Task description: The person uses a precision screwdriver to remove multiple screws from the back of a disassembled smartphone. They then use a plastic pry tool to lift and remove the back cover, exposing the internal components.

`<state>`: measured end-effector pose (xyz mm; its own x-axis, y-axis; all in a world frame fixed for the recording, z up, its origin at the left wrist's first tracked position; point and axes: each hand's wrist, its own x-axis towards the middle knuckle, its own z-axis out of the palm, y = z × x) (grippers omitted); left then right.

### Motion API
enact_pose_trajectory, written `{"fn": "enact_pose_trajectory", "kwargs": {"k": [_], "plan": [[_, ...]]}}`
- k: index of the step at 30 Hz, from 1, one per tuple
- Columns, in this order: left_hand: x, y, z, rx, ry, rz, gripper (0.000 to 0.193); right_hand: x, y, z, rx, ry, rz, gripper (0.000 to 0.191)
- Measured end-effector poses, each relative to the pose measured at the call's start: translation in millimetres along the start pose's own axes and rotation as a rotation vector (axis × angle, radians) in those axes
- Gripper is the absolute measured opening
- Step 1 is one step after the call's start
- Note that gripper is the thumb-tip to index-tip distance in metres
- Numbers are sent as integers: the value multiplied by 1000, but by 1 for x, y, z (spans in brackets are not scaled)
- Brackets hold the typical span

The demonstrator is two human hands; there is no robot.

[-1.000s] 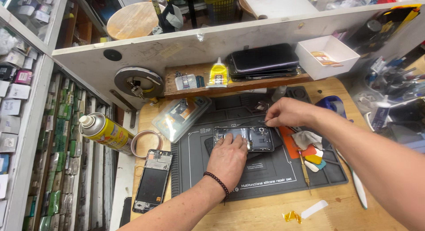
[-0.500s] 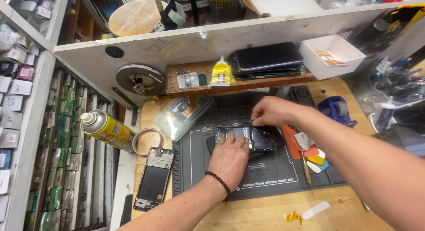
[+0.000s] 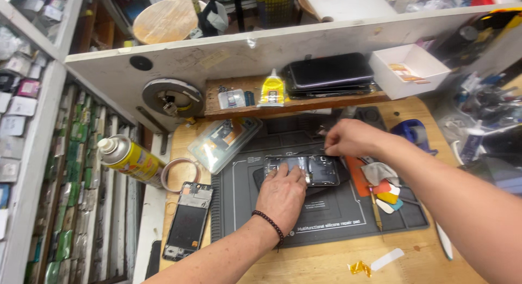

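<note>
I see the opened phone (image 3: 310, 170) lying at the middle of the dark repair mat (image 3: 326, 224). My left hand (image 3: 281, 194) lies flat on the phone's near-left end, fingers together and pressing down. My right hand (image 3: 350, 138) sits at the phone's far edge, fingertips pinched together; I cannot tell on what. Left of the mat lies a phone frame (image 3: 187, 220), with a yellow spray can (image 3: 129, 159) beyond it

Under my fingers (image 3: 283, 178) lies a dark, opened phone body (image 3: 310, 170) on a black silicone mat (image 3: 326, 213); the yellow spray can (image 3: 130, 160) lies beside it.
</note>
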<state>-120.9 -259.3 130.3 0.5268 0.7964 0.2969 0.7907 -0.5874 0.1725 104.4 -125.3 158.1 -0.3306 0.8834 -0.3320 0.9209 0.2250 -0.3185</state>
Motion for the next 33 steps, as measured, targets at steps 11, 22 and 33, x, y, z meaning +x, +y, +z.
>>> {"fn": "enact_pose_trajectory", "kwargs": {"k": [11,22,33], "plan": [[-3,10,-4,76,14,17,36,0,-28,23,78,61,-15,20],[-2,13,-11,-62,-83,-35,17,-73,45,0,126,138,252,24],[16,17,-31,-182,-176,-237,64,-110,-5,78,694,445,351,25]]}}
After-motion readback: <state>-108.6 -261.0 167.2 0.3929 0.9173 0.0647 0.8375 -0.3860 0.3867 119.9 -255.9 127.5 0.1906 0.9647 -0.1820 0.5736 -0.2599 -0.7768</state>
